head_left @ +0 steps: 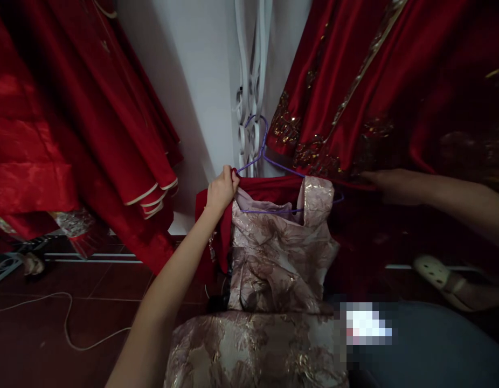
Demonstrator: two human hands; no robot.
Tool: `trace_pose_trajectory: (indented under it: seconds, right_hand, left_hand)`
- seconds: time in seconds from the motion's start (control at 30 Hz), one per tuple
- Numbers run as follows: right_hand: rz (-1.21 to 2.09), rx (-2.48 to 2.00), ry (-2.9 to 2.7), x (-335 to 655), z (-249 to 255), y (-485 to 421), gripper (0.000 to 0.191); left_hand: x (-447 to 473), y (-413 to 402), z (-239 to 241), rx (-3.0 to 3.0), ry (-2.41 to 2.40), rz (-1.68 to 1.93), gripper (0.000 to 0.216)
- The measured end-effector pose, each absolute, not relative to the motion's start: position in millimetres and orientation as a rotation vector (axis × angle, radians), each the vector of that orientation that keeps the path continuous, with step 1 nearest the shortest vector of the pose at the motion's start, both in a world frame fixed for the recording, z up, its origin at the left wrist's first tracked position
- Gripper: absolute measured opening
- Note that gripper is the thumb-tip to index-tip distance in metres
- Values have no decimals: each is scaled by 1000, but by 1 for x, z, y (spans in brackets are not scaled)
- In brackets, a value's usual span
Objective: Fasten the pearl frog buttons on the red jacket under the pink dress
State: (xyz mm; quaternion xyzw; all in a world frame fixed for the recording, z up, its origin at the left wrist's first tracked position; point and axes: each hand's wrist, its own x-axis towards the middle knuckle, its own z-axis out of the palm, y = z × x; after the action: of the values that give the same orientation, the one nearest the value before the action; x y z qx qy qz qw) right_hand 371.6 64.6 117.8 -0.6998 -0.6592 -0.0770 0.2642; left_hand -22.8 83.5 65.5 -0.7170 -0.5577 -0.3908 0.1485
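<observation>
A sleeveless pink-and-gold brocade dress (279, 242) hangs in front of me from a purple hanger (264, 153), which is hooked on a white scrolled metal stand (249, 70). Behind the dress's neckline a red garment (269, 187) stretches sideways. My left hand (223, 189) is closed at the hanger's left shoulder, gripping the red cloth beside the dress strap. Out to the right, my right hand (399, 183) pinches the red garment's upper edge; its fingertips are dim and slightly blurred. The right dress strap sits over the hanger between my hands.
Red garments with pale trim (124, 124) hang at the left, and a red gown with gold beading (334, 108) at the right. A white cable (67, 318) lies on the tiled floor. A person's foot in a pale clog (433, 272) is at lower right, near a dark rounded surface (439, 345).
</observation>
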Motion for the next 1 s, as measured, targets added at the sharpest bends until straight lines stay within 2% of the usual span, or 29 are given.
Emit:
trace_pose_trajectory:
  seconds: [0.1, 0.2, 0.33, 0.47, 0.6, 0.77, 0.9, 1.0]
  right_hand:
    - [216, -1902, -2180, 352, 124, 45, 35]
    - [100, -1759, -2152, 327, 123, 35, 39]
    - [-99, -1612, -1952, 301, 117, 37, 34]
    - [-2, -1539, -1682, 266, 108, 41, 25]
    - [42, -1370, -1582, 204, 88, 35, 25]
    - [186, -1213, -1895, 141, 56, 16, 17]
    - [230, -1203, -2002, 152, 38, 14, 11]
    - [216, -1229, -2052, 178, 27, 20, 15]
  left_hand:
    - [-20, 82, 64, -2052, -1586, -1154, 27]
    - [-17, 80, 63, -2056, -1601, -1207, 26]
    - [-15, 76, 63, -2055, -1653, -1251, 29]
    - [-9, 72, 62, -2038, -1680, -1273, 31]
    - [-1, 68, 59, -2008, -1692, -1319, 31]
    - [-8, 65, 60, -2004, -1623, -1485, 27]
    - [-26, 54, 55, -1979, -1543, -1503, 21]
    - [-37, 43, 43, -2108, -1624, -1496, 13]
